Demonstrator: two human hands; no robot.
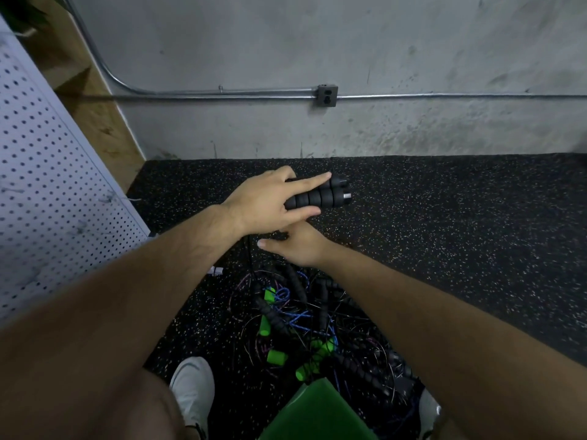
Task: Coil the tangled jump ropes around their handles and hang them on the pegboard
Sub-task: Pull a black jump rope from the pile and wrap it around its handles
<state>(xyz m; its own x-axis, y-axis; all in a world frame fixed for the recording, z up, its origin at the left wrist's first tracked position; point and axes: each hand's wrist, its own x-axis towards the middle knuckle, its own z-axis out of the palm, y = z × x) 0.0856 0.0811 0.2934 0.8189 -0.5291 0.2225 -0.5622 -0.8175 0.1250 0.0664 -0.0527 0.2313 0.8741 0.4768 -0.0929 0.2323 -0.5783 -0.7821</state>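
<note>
My left hand [263, 204] holds a pair of black ribbed jump-rope handles [320, 196] side by side above the floor, with its fingers lying straight along them. A thin black cord [249, 258] drops from under that hand into the pile. My right hand [298, 249] sits just below the left one with its thumb pointing left; its fingers are hidden behind my left hand. The tangled pile of ropes [305, 325] lies on the floor below, with black ribbed handles, bright green handles [276, 357] and blue, pink and black cords. The white pegboard [47, 185] stands at the left.
Black speckled rubber flooring [444, 233] runs to a grey concrete wall with a metal conduit and an outlet box [327, 96]. A white shoe [192, 389] and a green flat object [317, 411] are at the bottom. Wooden framing [104, 122] stands behind the pegboard.
</note>
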